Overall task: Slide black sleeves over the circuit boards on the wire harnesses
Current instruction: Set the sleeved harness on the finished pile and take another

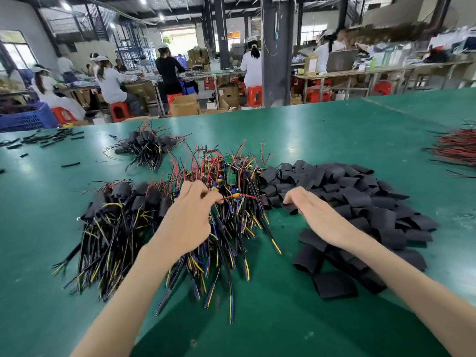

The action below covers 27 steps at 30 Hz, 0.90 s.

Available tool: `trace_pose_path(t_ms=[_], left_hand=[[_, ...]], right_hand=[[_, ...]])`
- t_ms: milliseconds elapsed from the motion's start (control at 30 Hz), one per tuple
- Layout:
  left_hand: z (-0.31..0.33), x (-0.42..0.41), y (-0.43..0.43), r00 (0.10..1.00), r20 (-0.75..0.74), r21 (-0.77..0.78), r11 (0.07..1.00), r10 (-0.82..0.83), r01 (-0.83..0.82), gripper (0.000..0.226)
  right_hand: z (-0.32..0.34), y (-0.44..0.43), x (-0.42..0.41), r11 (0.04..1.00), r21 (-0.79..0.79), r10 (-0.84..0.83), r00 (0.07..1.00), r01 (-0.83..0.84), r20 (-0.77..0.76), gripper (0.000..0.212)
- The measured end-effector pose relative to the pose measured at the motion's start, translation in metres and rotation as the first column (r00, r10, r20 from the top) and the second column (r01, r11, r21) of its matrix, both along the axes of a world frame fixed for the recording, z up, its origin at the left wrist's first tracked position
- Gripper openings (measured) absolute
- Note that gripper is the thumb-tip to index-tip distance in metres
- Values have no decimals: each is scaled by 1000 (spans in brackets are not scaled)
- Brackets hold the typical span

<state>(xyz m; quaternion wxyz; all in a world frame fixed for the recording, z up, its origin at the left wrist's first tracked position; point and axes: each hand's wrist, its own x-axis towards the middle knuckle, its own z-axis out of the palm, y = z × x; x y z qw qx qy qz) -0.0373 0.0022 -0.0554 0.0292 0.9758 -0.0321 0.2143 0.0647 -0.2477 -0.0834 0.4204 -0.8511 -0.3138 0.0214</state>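
Observation:
A tangled heap of wire harnesses [231, 181] with small green circuit boards lies in the middle of the green table [334, 130]. My left hand [190, 215] reaches into it, fingers curled and pinching a red wire of one harness. To the right spreads a pile of flat black sleeves [360, 197]. At that pile's near left edge, the fingertips of my right hand [314, 207] pinch one black sleeve [289, 207]. A heap of sleeved harnesses [121, 210] lies left of my left hand.
A second bundle of sleeved harnesses [146, 148] sits farther back. Short black tube pieces [46, 139] are scattered at the far left. Red and black wires [456, 150] lie at the right edge. People work at benches beyond the table.

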Motion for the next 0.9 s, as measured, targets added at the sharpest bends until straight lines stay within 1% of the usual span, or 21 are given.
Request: trace_pose_path(t_ms=[33, 67, 100, 133, 167, 200, 267, 300, 400, 533, 633, 733, 767, 833, 900], left_hand=[[-6, 0, 1, 1000, 19, -17, 1000, -11, 11, 30], [-11, -1, 2, 999, 46, -33, 999, -17, 19, 16], [-14, -1, 3, 997, 70, -48, 998, -24, 27, 10], [-15, -1, 2, 996, 81, -68, 997, -29, 34, 14], [-16, -1, 2, 996, 81, -93, 995, -40, 47, 18], [-16, -2, 1, 995, 87, -116, 991, -53, 63, 21], [-15, -4, -1, 992, 112, -137, 987, -66, 81, 25], [-16, -6, -3, 990, 125, -156, 984, -66, 85, 26], [-16, -8, -5, 985, 163, -254, 962, -63, 104, 22], [-16, -10, -3, 978, 204, -374, 920, -43, 118, 22], [-16, -9, -4, 974, 225, -430, 893, -36, 132, 24], [-15, -9, -4, 968, 245, -490, 855, -52, 170, 26], [-15, -9, -4, 969, 241, -523, 833, -59, 181, 27], [-13, -9, -4, 975, 207, -598, 779, -77, 189, 28], [-12, -9, -5, 979, 173, -657, 727, -110, 198, 30]], right_hand=[[1, 1, 1, 996, 84, -8, 987, 22, -161, 37], [3, 2, 2, 983, 178, 17, 955, 38, -297, 45], [4, 3, 2, 965, 258, 51, 920, 55, -389, 54], [5, 3, 3, 943, 324, 90, 888, 69, -451, 58], [5, 4, 3, 929, 365, 121, 874, 68, -470, 53], [5, 5, 2, 923, 382, 139, 875, 55, -463, 42], [5, 6, 1, 937, 348, 135, 910, 10, -391, 20], [5, 5, 0, 949, 315, 123, 930, -7, -347, 16], [6, 2, -4, 968, 250, 83, 978, -34, -189, 23], [9, 2, -7, 951, 308, 67, 983, -12, -169, 27], [9, 3, -8, 977, 211, 22, 996, -3, -91, 26], [5, 0, -8, 1000, 17, -9, 998, 8, 64, 29], [5, 0, -9, 1000, -25, -10, 992, 13, 124, 31], [7, 1, -10, 1000, -26, 16, 977, -10, 210, 33], [12, 3, -13, 999, -3, 40, 973, -41, 227, 38]])
